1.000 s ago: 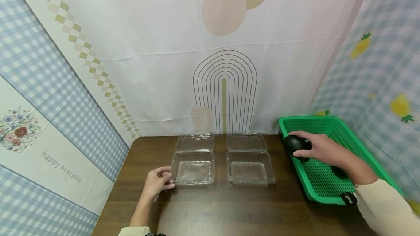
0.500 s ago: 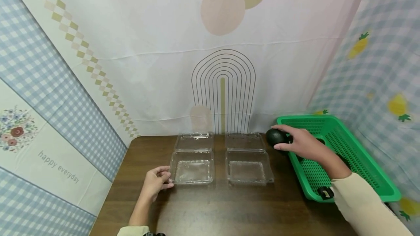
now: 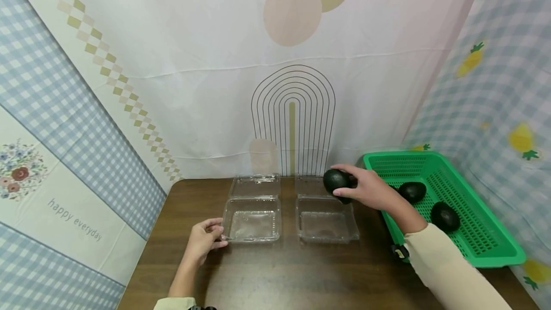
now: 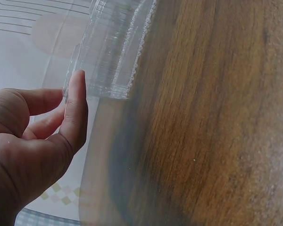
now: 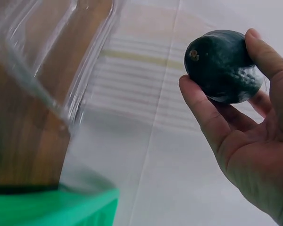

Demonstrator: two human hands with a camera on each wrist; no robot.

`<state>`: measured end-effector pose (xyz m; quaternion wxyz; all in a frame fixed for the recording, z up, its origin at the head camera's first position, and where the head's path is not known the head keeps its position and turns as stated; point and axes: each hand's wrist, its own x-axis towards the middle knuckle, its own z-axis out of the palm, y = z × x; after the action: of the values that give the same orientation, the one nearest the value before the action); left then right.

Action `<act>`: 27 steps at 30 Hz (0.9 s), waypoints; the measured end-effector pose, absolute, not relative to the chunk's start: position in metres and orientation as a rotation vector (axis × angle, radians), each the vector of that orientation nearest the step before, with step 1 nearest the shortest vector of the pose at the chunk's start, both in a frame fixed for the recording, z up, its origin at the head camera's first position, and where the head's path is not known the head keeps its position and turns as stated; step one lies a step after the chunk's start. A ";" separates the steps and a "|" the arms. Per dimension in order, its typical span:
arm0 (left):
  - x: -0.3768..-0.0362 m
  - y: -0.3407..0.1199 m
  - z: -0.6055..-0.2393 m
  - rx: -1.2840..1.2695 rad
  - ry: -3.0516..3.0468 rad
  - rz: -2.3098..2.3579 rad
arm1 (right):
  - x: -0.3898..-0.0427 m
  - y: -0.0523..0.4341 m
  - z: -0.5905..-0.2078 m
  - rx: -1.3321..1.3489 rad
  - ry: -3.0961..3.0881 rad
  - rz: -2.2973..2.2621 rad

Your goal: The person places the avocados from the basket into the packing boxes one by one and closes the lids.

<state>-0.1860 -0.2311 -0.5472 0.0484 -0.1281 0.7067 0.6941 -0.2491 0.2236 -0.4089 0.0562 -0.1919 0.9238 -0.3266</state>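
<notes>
At the lower left of the head view my left hand (image 3: 202,242) rests on the brown table (image 3: 280,271), fingers loosely curled, their tips touching the near left corner of the left clear container (image 3: 252,217). In the left wrist view my thumb (image 4: 77,113) lies straight up against that container's ribbed plastic edge (image 4: 108,52); the other fingers bend behind it, and I cannot tell whether they pinch the rim or only lean on it. The container stands open, its lid folded back flat toward the curtain.

Just right of it, in the middle of the frame, sits the right clear container (image 3: 327,219), also open with its lid laid back, well apart from my left hand.

Above its far edge, right of centre, my right hand (image 3: 368,189) holds a dark avocado (image 3: 336,180) in the air. The fruit sits at the left end of the hand, out past my palm, with my fingers curled over its top and my thumb under it. The right wrist view shows the grip plainly: thumb (image 5: 200,113) along the lower left of the avocado (image 5: 221,66), a fingertip over its upper right, stem end pointing away from my palm.

At the right of the frame is the green basket (image 3: 486,248), touching the table's right side, with two more avocados in it, one (image 3: 412,191) just behind my wrist and one (image 3: 445,215) nearer the basket's middle.
</notes>
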 end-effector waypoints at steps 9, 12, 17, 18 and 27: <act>-0.186 -0.230 -0.547 -0.394 2.159 2.114 | -0.256 0.192 -0.417 -0.633 2.737 -1.082; -0.186 -0.230 -0.547 -0.400 2.159 2.112 | -0.259 0.183 -0.424 -0.639 2.710 -1.125; -0.184 -0.231 -0.546 -0.403 2.160 2.107 | -0.263 0.166 -0.436 -0.667 2.654 -1.198; -0.183 -0.231 -0.546 -0.406 2.160 2.107 | -0.263 0.162 -0.438 -0.674 2.638 -1.212; -0.188 -0.229 -0.548 -0.391 2.139 2.126 | -0.263 0.134 -0.457 -0.617 2.462 -1.408</act>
<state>-0.1875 -0.2294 -0.5483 0.0503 -0.1286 0.7026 0.6981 -0.2632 0.1344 -0.4570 0.1195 -0.2110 0.8422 -0.4816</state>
